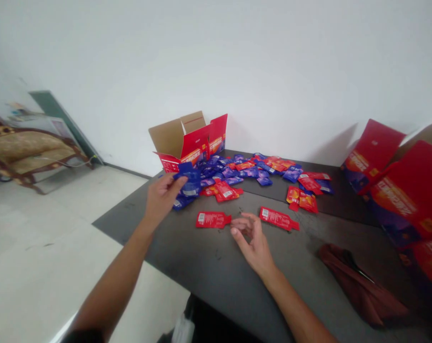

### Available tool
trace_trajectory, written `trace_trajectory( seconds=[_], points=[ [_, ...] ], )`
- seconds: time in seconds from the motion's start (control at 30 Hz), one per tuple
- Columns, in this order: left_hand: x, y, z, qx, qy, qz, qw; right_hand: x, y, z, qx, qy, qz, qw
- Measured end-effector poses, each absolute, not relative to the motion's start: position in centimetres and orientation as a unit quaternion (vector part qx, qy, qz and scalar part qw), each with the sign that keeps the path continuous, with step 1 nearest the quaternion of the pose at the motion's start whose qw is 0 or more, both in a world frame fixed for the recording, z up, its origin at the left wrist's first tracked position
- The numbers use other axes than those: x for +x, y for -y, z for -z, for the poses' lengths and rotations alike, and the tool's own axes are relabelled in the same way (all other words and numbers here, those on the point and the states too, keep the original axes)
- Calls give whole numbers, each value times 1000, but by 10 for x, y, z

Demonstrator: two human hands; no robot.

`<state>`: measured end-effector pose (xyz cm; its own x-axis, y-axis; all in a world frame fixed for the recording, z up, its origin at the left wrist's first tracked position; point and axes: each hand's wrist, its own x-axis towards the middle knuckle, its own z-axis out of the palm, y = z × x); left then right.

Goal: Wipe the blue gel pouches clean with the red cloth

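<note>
Forearms [117, 281] reach up from the bottom edge, nearest the lens, one each side of centre. Left hand [161, 193], left of centre: thumb and fingers closed in a pinch on a blue pouch [190, 183], gripped near its edge, presumably to leave most of it uncovered; whether one pouch or several overlapped, cannot tell. Right hand [255, 245], just right of centre: fingers bent, thumb parted from them, nothing seen between; tips close to the neck of a red pouch [211, 219], contact uncertain. Second red pouch [277, 218] lies beyond, to the right. Both are flat, barcode left, neck right; likely set apart from the heap [249, 172] to be easy to reach. Heap fills mid-frame on the dark table [208, 267], blue and red mixed, overlapping too much to count. Box [196, 143] behind the left hand, flaps splayed, probably to keep its mouth clear. Further boxes [394, 195] at the right edge, cut off, number unclear. Count: hands 2, separate red pouches 2, cloth [358, 295] 1 at lower right, with one dark-handled tool [349, 259] on it, perhaps scissors; bench [33, 143] 1, far left.
</note>
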<state>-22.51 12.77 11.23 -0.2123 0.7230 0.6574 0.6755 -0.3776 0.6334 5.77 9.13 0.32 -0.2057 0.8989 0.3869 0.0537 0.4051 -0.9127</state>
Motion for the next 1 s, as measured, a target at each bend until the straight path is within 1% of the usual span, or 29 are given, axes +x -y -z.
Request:
trace_trajectory(
  seconds=[0.1,0.13,0.2,0.3,0.5,0.73,1.0],
  points=[
    [-278,-161,-132,616,-572,-529,-119,65,-97,6,-394,666,-402,489],
    [-294,-173,-136,635,-573,-497,-145,66,-98,8,-401,667,-404,481],
    [-322,-196,-138,690,-588,-387,-167,67,-100,11,-413,671,-407,462],
    [-348,-223,-131,745,-601,-247,-151,67,-99,10,-425,681,-408,434],
    [-355,-263,-103,782,-599,-134,-107,68,-98,5,-439,701,-420,374],
    [-348,-301,-75,784,-608,-99,-79,68,-99,7,-447,723,-420,319],
    [-364,-314,-51,774,-625,-81,-58,67,-97,0,-437,746,-407,295]
  ],
)
